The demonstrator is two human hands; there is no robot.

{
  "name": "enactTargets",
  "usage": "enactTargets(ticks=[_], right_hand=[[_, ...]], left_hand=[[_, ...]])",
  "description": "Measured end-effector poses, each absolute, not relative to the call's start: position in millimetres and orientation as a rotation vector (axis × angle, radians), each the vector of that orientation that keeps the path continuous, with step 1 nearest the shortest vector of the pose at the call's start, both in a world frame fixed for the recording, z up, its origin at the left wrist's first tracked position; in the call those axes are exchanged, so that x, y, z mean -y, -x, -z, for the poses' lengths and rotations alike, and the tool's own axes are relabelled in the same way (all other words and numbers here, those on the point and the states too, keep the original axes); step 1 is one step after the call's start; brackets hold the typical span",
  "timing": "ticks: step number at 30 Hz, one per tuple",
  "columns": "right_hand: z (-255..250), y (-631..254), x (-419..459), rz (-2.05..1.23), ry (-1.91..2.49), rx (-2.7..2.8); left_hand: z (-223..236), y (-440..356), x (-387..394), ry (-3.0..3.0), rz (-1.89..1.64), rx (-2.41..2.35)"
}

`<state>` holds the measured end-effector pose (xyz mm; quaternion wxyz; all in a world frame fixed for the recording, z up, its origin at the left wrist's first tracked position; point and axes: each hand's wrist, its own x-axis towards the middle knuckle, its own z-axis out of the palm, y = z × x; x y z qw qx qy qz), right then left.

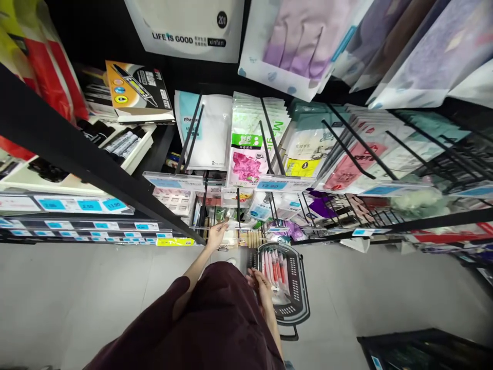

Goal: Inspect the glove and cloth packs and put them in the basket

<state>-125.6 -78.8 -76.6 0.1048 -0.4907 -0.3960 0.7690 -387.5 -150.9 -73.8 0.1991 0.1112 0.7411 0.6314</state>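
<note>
My left hand [216, 234] reaches to a low rack of hanging goods, its fingers stretched out beside the hooks. What its fingertips touch is too small to make out. Lower right, my right hand [262, 283] is at the left side of a dark shopping basket [296, 290], fingers curled together. Whether something thin is in that hand is hidden. Several pink and red flat packets [275, 264] stand inside the basket, which rests on the floor. Above my hands hang a white pack [215, 133], green-and-pink cloth packs [246, 154] and yellow-labelled packs [308, 154].
Black metal hooks [348, 149] stick out from the rack. A slanted black shelf post [103, 159] crosses the left side, near trays of markers [125, 141] and a pen box [140, 87]. Large bags [296, 46] overhang above. A dark bin [427, 349] stands lower right on the grey floor.
</note>
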Motion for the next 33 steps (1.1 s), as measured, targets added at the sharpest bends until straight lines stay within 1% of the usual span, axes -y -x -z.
enactTargets(ticks=[5,11,19,25,33], right_hand=[[72.4,136.8,79.1,-2.262,1.434,1.156],[79.8,132.7,77.9,-2.247,1.434,1.131],[78.2,134.9,79.2,-2.233,1.442,1.137],[83.0,130.4,78.2,-2.215,1.433,1.127],[96.8,119.1,79.9,-2.188,1.455,0.980]], left_hand=[[69.8,394.3,144.1,-0.276,-1.770,-2.097],[66.3,393.4,143.1,-0.273,-1.761,-2.110],[69.4,397.6,136.6,-0.240,-1.774,-2.101],[72.3,413.3,111.8,-0.156,-1.836,-2.168],[76.3,444.3,68.0,-0.036,-1.900,-2.338]])
